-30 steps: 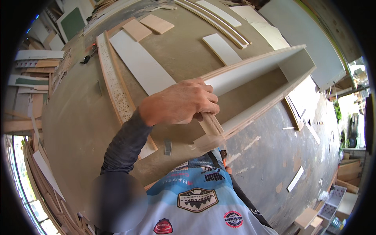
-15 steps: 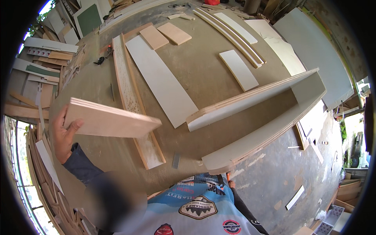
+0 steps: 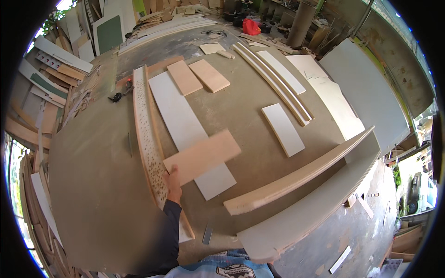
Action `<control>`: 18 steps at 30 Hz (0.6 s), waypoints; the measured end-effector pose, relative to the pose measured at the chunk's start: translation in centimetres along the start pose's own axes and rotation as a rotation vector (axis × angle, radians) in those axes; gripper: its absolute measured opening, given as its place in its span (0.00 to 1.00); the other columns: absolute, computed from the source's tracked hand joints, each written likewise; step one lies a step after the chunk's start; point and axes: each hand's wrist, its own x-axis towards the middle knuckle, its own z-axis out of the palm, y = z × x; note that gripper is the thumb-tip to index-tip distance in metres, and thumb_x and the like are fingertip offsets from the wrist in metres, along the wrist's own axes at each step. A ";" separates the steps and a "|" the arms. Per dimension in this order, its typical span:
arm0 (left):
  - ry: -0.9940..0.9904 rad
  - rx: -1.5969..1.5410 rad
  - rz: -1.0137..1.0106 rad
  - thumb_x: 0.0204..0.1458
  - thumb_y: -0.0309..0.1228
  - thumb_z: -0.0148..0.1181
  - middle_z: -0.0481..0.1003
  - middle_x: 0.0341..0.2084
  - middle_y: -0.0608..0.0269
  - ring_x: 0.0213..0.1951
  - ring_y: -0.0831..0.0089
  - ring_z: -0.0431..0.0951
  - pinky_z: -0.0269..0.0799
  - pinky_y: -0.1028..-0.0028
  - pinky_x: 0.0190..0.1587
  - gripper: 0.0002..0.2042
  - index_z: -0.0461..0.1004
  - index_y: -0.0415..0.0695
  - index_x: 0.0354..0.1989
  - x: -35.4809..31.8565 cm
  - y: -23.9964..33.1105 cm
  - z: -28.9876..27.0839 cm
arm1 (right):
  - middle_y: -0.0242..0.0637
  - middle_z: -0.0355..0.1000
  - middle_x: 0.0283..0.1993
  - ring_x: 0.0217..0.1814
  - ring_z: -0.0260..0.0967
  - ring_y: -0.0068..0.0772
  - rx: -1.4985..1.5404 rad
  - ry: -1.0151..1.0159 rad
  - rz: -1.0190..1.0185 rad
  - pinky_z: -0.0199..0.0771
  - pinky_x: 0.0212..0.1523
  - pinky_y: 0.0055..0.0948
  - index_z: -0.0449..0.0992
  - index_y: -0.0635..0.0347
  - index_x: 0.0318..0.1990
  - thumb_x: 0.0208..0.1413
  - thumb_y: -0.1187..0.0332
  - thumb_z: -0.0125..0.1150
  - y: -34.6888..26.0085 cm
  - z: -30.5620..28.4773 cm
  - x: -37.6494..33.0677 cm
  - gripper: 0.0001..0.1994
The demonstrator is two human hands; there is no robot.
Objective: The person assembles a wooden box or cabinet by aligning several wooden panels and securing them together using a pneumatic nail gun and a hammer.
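Observation:
My left hand [image 3: 174, 183] grips the near end of a short tan wooden board [image 3: 202, 157]. The board is held flat, angled up to the right, over a long white panel [image 3: 183, 123] lying on the big brown worktable [image 3: 92, 185]. Just left of my hand runs a long narrow strip [image 3: 147, 148] with a speckled edge. A long shallow open box [image 3: 301, 194] of curved plywood and white boards lies to the right, apart from my hand. My right hand is out of view.
Two tan boards [image 3: 198, 76] and a small white board [image 3: 282, 129] lie further back, beside long curved strips [image 3: 273, 83]. A dark tool [image 3: 119, 95] rests at the back left. Stacks of offcuts [image 3: 41, 88] line the left side; large white sheets [image 3: 366, 97] lean at the right.
My left hand has swung the tan board from the far left across to above the white panel. The view has tipped further over the table.

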 end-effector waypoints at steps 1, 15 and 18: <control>-0.028 0.069 -0.018 0.60 0.34 0.59 0.73 0.54 0.51 0.55 0.62 0.73 0.69 0.62 0.57 0.27 0.63 0.32 0.64 1.1 -1.2 0.2 | 0.55 0.80 0.37 0.44 0.79 0.56 0.015 0.014 0.008 0.77 0.45 0.50 0.82 0.62 0.34 0.54 0.48 0.60 -0.5 -0.6 0.1 0.22; -0.318 1.190 0.731 0.59 0.38 0.59 0.44 0.73 0.37 0.74 0.43 0.46 0.52 0.50 0.71 0.34 0.54 0.43 0.72 23.5 9.0 33.7 | 0.55 0.80 0.35 0.43 0.80 0.55 0.191 0.146 0.175 0.77 0.44 0.49 0.82 0.62 0.34 0.50 0.49 0.62 -2.5 -4.8 -1.5 0.22; -0.287 1.363 0.650 0.62 0.41 0.54 0.37 0.76 0.40 0.75 0.42 0.41 0.46 0.51 0.74 0.37 0.46 0.45 0.76 25.9 7.9 36.7 | 0.55 0.80 0.35 0.42 0.80 0.54 0.225 0.178 0.242 0.77 0.44 0.49 0.82 0.62 0.34 0.49 0.49 0.63 -1.6 -5.1 -2.8 0.22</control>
